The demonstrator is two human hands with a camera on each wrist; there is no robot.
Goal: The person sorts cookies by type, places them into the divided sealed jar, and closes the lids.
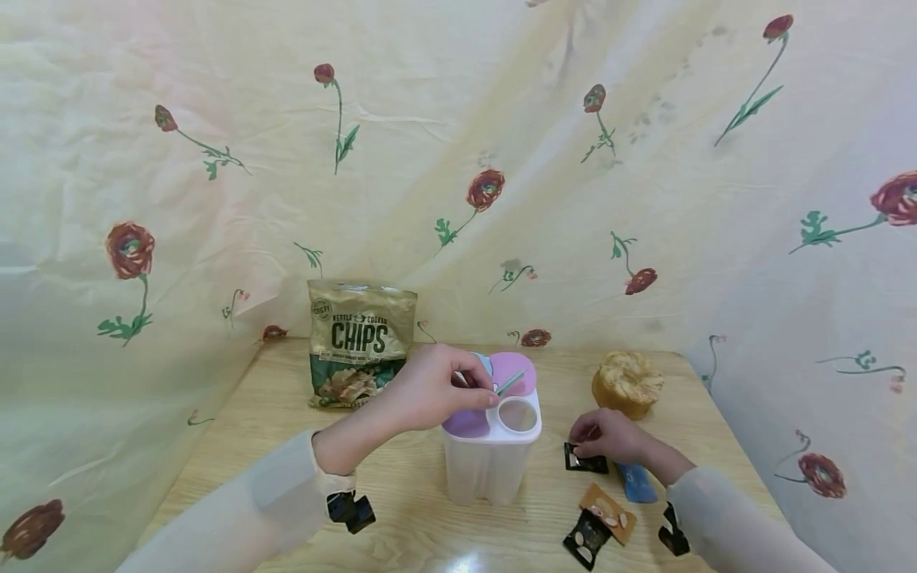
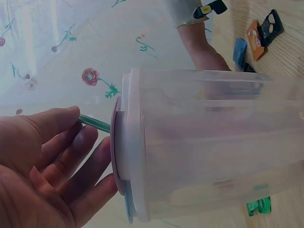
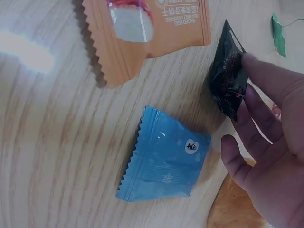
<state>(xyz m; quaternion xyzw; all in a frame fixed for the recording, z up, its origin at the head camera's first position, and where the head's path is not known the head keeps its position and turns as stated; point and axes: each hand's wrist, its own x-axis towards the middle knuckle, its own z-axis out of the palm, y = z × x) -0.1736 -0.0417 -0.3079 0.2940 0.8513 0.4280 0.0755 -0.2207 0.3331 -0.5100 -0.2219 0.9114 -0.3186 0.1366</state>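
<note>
A translucent storage container [image 1: 490,469] with a white top stands mid-table. Its top has a pink-purple lid [image 1: 513,372], another purple lid [image 1: 467,425], part of a blue lid [image 1: 485,363] and one uncovered round opening [image 1: 517,415]. My left hand [image 1: 437,386] pinches a thin green lid [image 1: 512,383], tilted beside that opening; the left wrist view shows the green piece [image 2: 95,122] edge-on between thumb and finger. On the right, my right hand [image 1: 614,439] pinches a black snack packet [image 3: 230,71] at the table surface. A blue packet [image 3: 166,156] lies beside that hand.
Nearer the front edge lie an orange packet [image 1: 609,513] and another black packet [image 1: 587,539], touching each other. A round bread [image 1: 627,385] sits at the back right. Back left, a chips bag [image 1: 360,334] stands upright before the flowered cloth [image 1: 401,159].
</note>
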